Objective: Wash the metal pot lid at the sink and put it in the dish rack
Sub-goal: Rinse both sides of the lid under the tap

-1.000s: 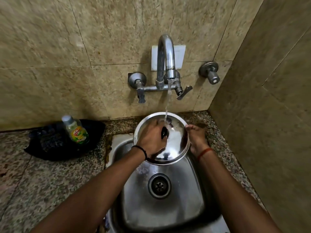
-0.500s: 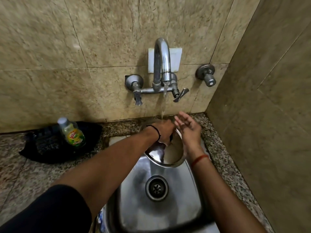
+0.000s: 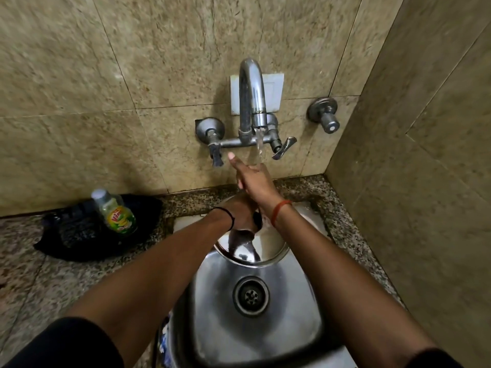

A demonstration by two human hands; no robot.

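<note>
The round metal pot lid (image 3: 268,247) is held tilted over the far end of the steel sink (image 3: 303,322), its shiny inner side facing me. My left hand (image 3: 240,217) grips it at its black knob; my right forearm covers part of that hand. My right hand (image 3: 252,179) is raised above the lid, fingers stretched out and apart, directly under the water stream running from the tap (image 3: 251,102). It holds nothing. No dish rack is in view.
A green dish-soap bottle (image 3: 115,212) stands on a black cloth (image 3: 79,235) on the granite counter to the left. The tap's levers (image 3: 283,148) stick out from the tiled back wall. A tiled side wall closes in the right. The drain (image 3: 251,296) sits mid-sink.
My right hand let go of the lid's rim and rose into the water stream with fingers spread. My left hand tilted the lid and kept its grip on the knob.
</note>
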